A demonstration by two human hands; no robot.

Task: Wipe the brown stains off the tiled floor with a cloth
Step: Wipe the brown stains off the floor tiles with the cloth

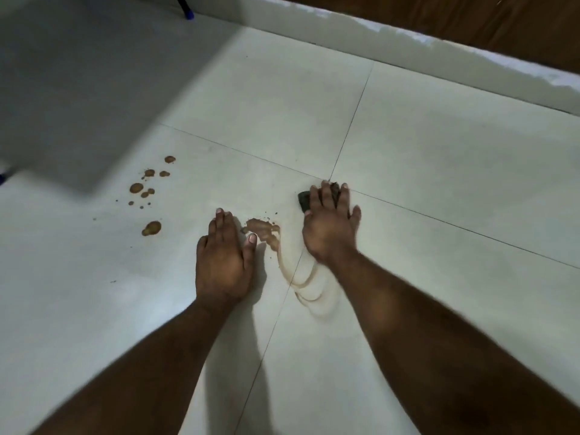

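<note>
My right hand [329, 224] presses flat on a dark cloth [303, 199], which shows only at its left edge and between my fingers, near a crossing of tile joints. A brown smear [265, 230] lies between my two hands, with thin curved wipe streaks [303, 284] trailing toward me. My left hand [221, 259] rests palm down on the pale tiled floor [439, 171], fingers together, holding nothing. A cluster of brown drops [147, 186] and one larger blot [151, 228] sit to the left of my left hand.
A white skirting ledge [408, 48] below brown wood runs along the back right. A grey shadowed area [78, 89] covers the far left floor. A blue-tipped object [188, 14] stands at the top edge.
</note>
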